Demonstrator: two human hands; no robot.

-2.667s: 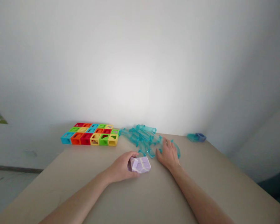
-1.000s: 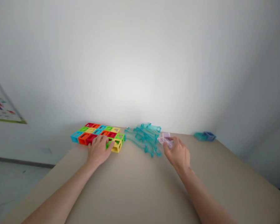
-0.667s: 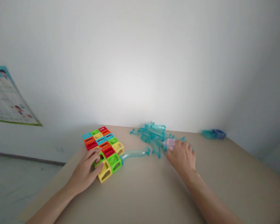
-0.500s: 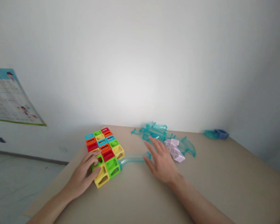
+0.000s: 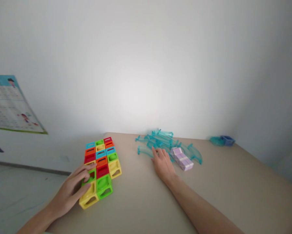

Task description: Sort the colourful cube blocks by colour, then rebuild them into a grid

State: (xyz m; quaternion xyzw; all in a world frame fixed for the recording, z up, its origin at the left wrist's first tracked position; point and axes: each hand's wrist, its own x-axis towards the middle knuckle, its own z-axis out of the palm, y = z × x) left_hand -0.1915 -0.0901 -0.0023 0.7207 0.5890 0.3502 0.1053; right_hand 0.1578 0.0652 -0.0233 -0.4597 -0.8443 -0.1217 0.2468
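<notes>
A flat panel of joined hollow cube blocks (image 5: 103, 169), in red, orange, yellow, green and blue, lies on the table at the left. My left hand (image 5: 71, 188) grips its near left edge, fingertips over a green block and thumb along a yellow one. In the middle, my right hand (image 5: 163, 166) has its fingers close together and bent over the right end of a clear teal curved track piece (image 5: 144, 150). That end is hidden under the fingers. Just beyond lies a pile of similar teal pieces (image 5: 160, 138). A lilac checked packet (image 5: 182, 159) sits right of my right hand.
A blue open box (image 5: 227, 140) and a teal item (image 5: 216, 141) stand at the table's far right, near the wall. The table (image 5: 223, 188) meets the wall at the back. Its left edge drops to the floor. A poster (image 5: 14, 104) hangs at the left.
The curved teal piece has moved from the block panel's right side to the pile, along with my right hand. The panel and my left hand have shifted left and nearer.
</notes>
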